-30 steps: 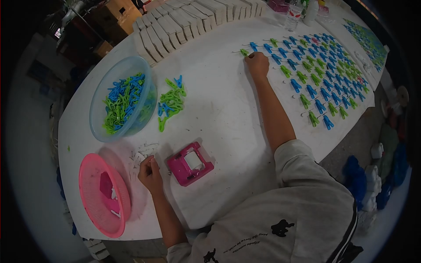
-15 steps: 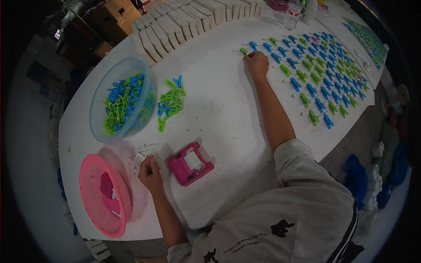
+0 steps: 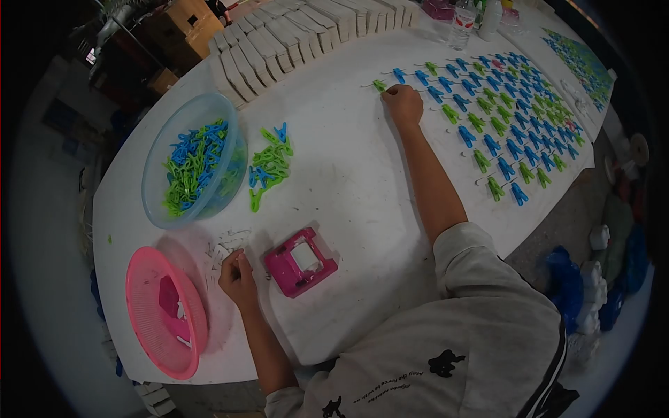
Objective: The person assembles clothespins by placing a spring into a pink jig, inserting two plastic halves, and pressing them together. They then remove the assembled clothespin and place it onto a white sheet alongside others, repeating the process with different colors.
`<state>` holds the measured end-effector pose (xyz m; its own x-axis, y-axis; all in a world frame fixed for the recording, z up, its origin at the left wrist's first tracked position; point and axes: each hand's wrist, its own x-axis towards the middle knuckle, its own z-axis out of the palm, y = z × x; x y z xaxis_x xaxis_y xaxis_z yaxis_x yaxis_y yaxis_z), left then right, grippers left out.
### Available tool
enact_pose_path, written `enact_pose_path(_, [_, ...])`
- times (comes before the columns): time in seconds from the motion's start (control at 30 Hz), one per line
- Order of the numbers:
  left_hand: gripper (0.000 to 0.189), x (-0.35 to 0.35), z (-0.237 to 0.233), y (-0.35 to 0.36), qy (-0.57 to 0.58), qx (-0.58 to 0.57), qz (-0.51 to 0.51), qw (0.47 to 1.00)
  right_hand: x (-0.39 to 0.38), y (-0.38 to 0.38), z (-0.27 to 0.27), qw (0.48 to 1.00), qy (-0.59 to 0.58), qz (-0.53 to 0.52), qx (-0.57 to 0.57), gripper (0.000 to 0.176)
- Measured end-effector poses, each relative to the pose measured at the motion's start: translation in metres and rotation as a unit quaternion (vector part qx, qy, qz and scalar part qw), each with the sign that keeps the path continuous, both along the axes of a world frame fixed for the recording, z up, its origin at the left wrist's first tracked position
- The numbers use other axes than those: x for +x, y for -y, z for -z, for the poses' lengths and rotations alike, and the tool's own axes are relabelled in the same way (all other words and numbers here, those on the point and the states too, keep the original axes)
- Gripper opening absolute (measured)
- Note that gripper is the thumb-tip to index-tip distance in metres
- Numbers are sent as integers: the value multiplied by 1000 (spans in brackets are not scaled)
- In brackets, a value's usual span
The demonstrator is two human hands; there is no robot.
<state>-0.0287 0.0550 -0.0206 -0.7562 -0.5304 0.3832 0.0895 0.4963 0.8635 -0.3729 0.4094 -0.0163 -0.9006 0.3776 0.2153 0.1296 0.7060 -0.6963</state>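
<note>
My right hand (image 3: 403,106) is closed at the near-left corner of the rows of clothespins, its fingertips pinching a green clothespin (image 3: 379,86) that lies on the white table. Beside it are spaced rows of blue and green clothespins, among them a blue clothespin (image 3: 398,75), many with a thin pale stem at one end. My left hand (image 3: 238,279) hovers over the table with thumb and fingers pressed together; whatever is between them is too small to make out. It is nearest to small dark thin pieces and a magenta tape dispenser (image 3: 301,262) with a white roll.
A clear blue bowl (image 3: 155,188) holds green and blue clothespins, with a loose clothespin pile (image 3: 270,164) beside it. A pink basket (image 3: 143,317) stands at the near left. Stacked white bundles (image 3: 268,52) line the far edge. A bottle (image 3: 463,26) stands at the back.
My right hand and the green clothespin have shifted slightly left, away from the neighbouring blue one. My left hand has barely moved and stays pinched. The whole view has shifted a little.
</note>
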Motion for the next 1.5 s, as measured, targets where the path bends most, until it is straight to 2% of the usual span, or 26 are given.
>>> enact_pose_path(0.33, [10, 1, 1, 2, 8, 1, 1, 1000, 7, -1, -3, 998, 11, -55, 14, 23])
enact_pose_path(0.4, [10, 1, 1, 3, 9, 6, 2, 1000, -2, -8, 10, 995, -81, -57, 10, 24])
enact_pose_path(0.43, [10, 0, 2, 3, 8, 6, 4, 1000, -7, -12, 16, 995, -80, -59, 14, 24])
enact_pose_path(0.5, [11, 0, 3, 4, 9, 13, 7, 1000, -14, -18, 21, 990, -132, -7, 39, 27])
enact_pose_path(0.63, [10, 0, 5, 6, 18, 9, 3, 1000, -22, -18, 21, 995, -95, 10, 31, 28])
enact_pose_path(0.7, [10, -1, 3, 5, 21, 13, 2, 1000, -23, -17, 22, 988, -127, 36, 74, 25])
enact_pose_path(0.8, [10, 0, 1, 3, 27, 14, 3, 1000, -30, -17, 20, 987, -109, 50, 111, 29])
enact_pose_path(0.9, [10, 1, 1, 5, 33, 11, -1, 999, -37, -12, 16, 989, -99, 49, 100, 20])
enact_pose_path(1.0, [10, 0, 0, 2, 27, 16, -4, 999, -42, -11, 12, 991, -72, 53, 97, 19])
enact_pose_path(1.2, [10, 0, 3, 5, 26, 20, -4, 999, -44, -11, 18, 987, -112, 63, 91, 20])
enact_pose_path(1.5, [11, 1, 6, 8, 32, 15, -3, 999, -50, -12, 15, 991, -83, 80, 66, 18])
